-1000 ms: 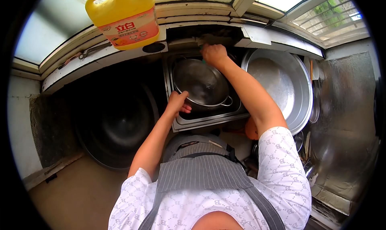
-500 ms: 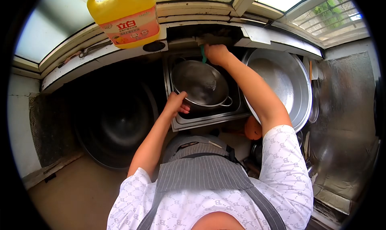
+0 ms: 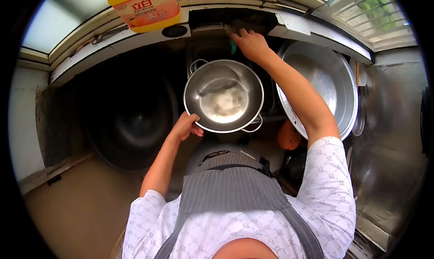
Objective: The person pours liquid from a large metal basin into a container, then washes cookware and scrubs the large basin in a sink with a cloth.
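Observation:
A round metal pan [image 3: 224, 103] with two wire loop handles is held up over the sink [image 3: 270, 85], its inside showing a bright base. My left hand [image 3: 186, 126] grips the pan's rim at the lower left, thumb on the edge. At the back of the sink my right hand [image 3: 250, 42] reaches toward the dark recess. Beside its fingertips is a green piece [image 3: 233, 46]; whether the fingers grip it is unclear, though they look partly spread.
To the right sits a large metal basin [image 3: 337, 82]; a big dark wok [image 3: 135, 123] is on the left. A yellow jug [image 3: 147, 10] stands on the back ledge. An orange object [image 3: 288, 136] lies below the basin.
The pan has risen out of the sink toward me, with my left hand on its rim. My right hand has shifted slightly right and its fingers have loosened. The view has tilted a little.

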Demonstrator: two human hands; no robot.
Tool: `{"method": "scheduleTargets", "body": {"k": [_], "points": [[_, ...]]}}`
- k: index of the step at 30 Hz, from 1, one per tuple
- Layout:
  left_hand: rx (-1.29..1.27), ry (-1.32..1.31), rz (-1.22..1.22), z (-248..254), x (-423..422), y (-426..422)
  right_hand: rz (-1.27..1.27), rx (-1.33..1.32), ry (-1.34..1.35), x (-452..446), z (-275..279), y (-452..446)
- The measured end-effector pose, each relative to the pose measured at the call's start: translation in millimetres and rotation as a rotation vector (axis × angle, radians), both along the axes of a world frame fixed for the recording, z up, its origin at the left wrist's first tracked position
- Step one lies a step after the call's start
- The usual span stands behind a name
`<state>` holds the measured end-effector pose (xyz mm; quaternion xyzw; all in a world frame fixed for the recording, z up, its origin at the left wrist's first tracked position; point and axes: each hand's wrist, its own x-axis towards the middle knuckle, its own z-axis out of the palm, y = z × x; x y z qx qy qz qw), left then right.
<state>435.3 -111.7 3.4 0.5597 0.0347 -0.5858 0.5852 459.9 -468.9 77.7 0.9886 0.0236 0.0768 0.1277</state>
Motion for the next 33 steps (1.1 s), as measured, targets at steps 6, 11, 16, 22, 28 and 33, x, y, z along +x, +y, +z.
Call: {"method": "scheduleTargets", "body": {"k": [6, 11, 16, 22, 28, 33], "points": [[-0.025, -0.282, 0.098, 57.4, -46.0, 1.7, -0.072, 0.475, -0.144, -102.3, 75.1, 15.7], [0.009, -0.488, 0.070, 146.5, -71.4, -34.7, -0.127, 0.860, -0.424, -223.5, 112.2, -13.0], [0.134, -0.601, -0.040, 227.9, -94.9, -111.1, -0.243, 1.043, -0.617, -358.6, 111.8, -37.7], [0.195, -0.957, -0.267, 267.3, -105.9, -226.4, -0.442, 1.146, -0.741, -470.0, 90.7, -57.7], [0.213, -2.342, -0.681, 272.4, -180.8, -354.8, -0.624, 1.028, -0.912, -581.0, 60.4, -61.3], [0.099, -2.606, -0.672, 261.5, -231.5, -374.1, -0.782, 0.946, -0.994, -641.4, 33.9, -56.1]]}}
